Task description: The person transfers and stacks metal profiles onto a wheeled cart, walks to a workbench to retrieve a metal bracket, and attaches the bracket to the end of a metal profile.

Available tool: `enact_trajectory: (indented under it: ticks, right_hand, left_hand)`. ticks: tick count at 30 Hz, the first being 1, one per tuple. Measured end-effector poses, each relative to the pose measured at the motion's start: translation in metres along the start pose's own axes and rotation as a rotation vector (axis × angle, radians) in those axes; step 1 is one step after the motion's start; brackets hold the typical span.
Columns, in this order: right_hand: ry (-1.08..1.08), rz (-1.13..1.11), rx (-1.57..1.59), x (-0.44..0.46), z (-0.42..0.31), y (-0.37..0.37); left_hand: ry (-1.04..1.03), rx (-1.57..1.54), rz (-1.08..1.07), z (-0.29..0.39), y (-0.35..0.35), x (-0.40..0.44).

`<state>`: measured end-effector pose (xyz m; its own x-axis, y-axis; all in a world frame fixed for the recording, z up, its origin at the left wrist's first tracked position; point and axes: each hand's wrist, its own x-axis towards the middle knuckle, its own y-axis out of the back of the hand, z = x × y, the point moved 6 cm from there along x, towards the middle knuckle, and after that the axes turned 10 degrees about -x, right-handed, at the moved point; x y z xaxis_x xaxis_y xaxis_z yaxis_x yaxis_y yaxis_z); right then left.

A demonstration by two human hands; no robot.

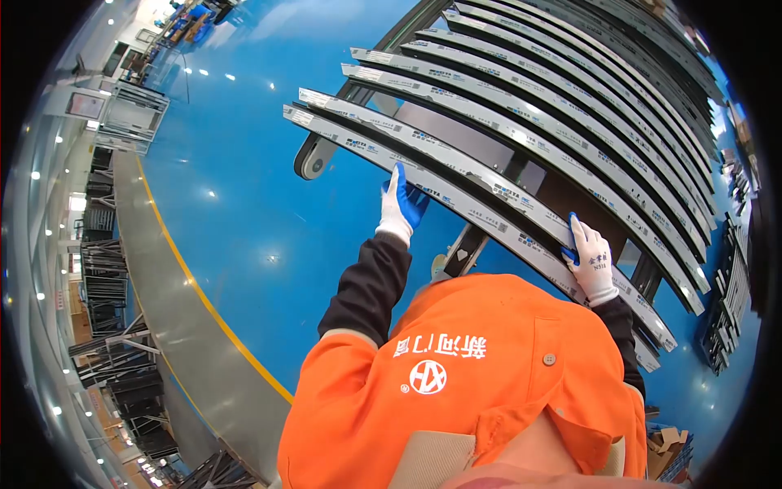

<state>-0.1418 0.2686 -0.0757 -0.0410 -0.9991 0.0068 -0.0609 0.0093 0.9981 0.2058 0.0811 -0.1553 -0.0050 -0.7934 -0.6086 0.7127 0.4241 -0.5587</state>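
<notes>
My left hand (399, 205), in a white glove with blue coating, grips the nearest long profile bar (350, 145) from its near edge. The thumb lies up along the bar; the other fingers are partly hidden beneath it. Farther right, my right hand (591, 259), gloved alike, closes over the second profile bar (456, 178), fingers across its top. Both bars are dark, covered with pale printed film, and lie almost parallel with a narrow dark gap between them.
Several more film-covered profile bars (521, 110) lie in a row beyond, on a rack with a rounded rail end (312, 157). Stacked profiles (725, 301) stand at the right. A yellow line (191, 281) crosses the floor at left, and cardboard boxes (668, 448) sit lower right.
</notes>
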Motion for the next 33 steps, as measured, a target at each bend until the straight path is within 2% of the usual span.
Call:
enact_trajectory:
  ticks: [3,9,13,18,24,27,30,32,33]
  right_hand:
    - [-0.033,0.091,-0.169,0.006,0.009,-0.009]
    - [-0.078,0.181,-0.265,0.015,0.011,-0.019]
    - [-0.065,0.165,-0.199,0.014,0.020,-0.019]
    - [-0.099,0.175,-0.199,0.015,0.018,-0.019]
    - [-0.076,0.142,-0.164,0.014,0.016,-0.013]
    - [-0.040,0.152,-0.119,0.010,0.010,0.003]
    - [-0.037,0.097,-0.032,0.005,0.008,0.023]
    - [0.049,0.131,0.214,0.012,-0.005,0.053]
    - [0.033,0.069,0.145,0.008,-0.011,0.061]
  left_hand:
    - [0.195,-0.050,-0.166,-0.023,-0.014,0.022]
    - [0.135,0.133,-0.144,-0.034,-0.003,0.031]
    - [0.221,-0.063,-0.157,-0.044,-0.015,0.027]
    - [0.151,-0.050,-0.158,-0.046,-0.014,0.025]
    - [0.204,-0.149,-0.084,-0.057,-0.032,0.005]
    - [0.294,-0.174,-0.204,-0.063,-0.020,0.029]
    - [0.420,-0.113,-0.218,-0.056,-0.001,0.033]
    - [0.486,-0.025,-0.222,-0.037,0.011,0.030]
    - [0.389,0.060,-0.242,-0.027,0.002,0.023]
